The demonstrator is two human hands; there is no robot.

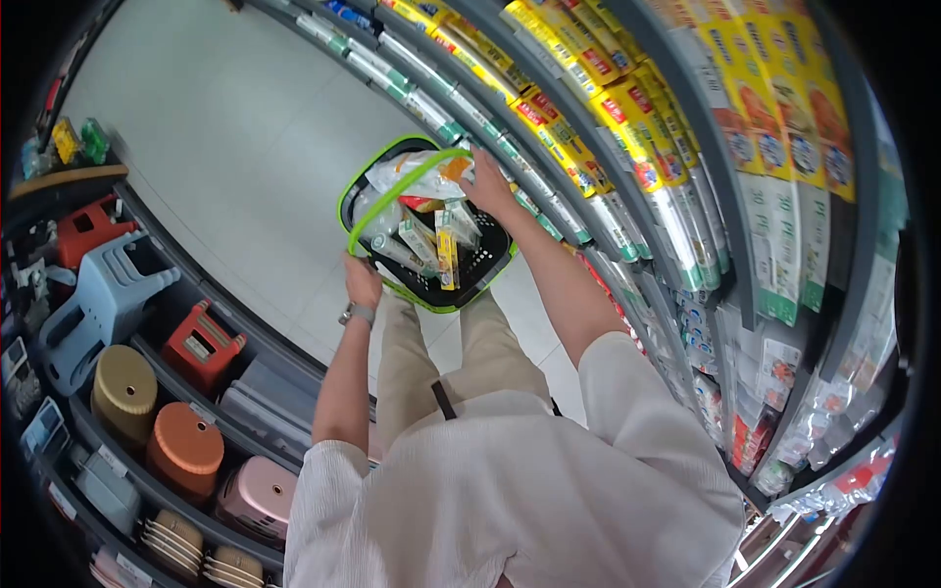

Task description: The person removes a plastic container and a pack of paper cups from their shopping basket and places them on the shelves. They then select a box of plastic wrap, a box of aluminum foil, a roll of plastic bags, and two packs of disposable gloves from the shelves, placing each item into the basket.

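A black shopping basket (477,271) with a green rim is in front of my legs, its green handle (404,199) slanting across the top. My left hand (363,281) is closed at the handle's near left end, with a watch on the wrist. At the handle's other end, my right hand (485,184) is closed on the basket's side, beside a white plastic package (402,171); its fingertips are partly hidden. Inside the basket stand several slim white-and-green boxes (420,242) and a yellow box (447,252).
Close on the right, a shelf (578,93) holds rows of yellow boxes (554,44) and white-green boxes (774,245). On the left shelves are a blue stool (108,284), red stools (201,345), an orange round stool (184,451) and a pink one (257,495). Pale tiled floor (216,127) runs ahead.
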